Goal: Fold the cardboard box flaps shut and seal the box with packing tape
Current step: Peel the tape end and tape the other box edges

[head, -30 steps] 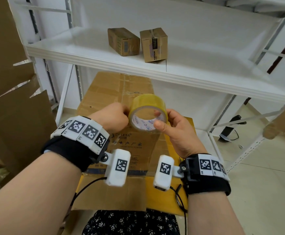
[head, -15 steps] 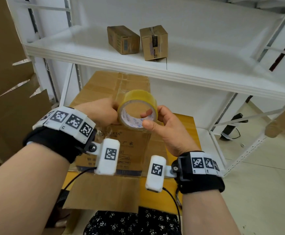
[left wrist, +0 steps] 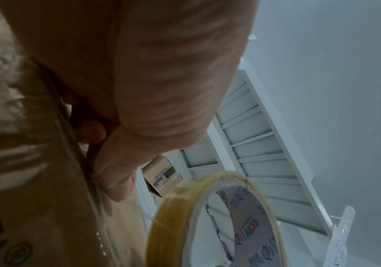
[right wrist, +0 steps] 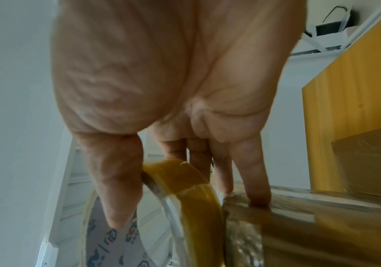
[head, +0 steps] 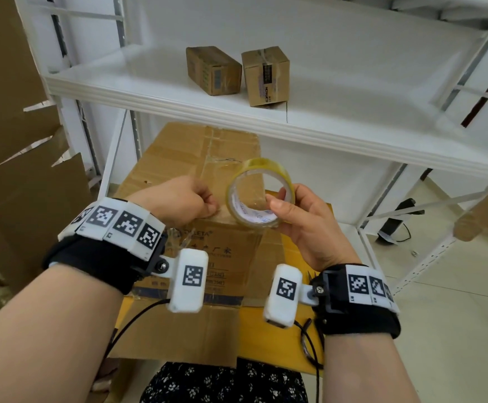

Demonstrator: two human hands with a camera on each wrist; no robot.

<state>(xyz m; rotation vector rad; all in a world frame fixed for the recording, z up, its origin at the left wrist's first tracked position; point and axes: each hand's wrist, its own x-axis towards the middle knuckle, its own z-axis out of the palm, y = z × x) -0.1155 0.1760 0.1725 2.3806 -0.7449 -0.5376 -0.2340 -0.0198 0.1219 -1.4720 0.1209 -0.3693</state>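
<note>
A large brown cardboard box stands in front of me with its top flaps lying flat and old tape along the seam. My right hand holds a roll of yellowish clear packing tape just above the box's near top edge, thumb inside the core and fingers round the outside. In the right wrist view the thumb sits in the roll and the little finger touches the box top. My left hand, fingers curled, pinches the tape's free end at the box edge, just left of the roll.
A white metal shelf overhangs the far half of the box and carries two small cartons. Flattened cardboard leans at the left. A yellow board lies under the box. A shelf upright stands right.
Both hands have come down with the roll to the box's near top edge. The left hand has drawn a little to the left, away from the roll.
</note>
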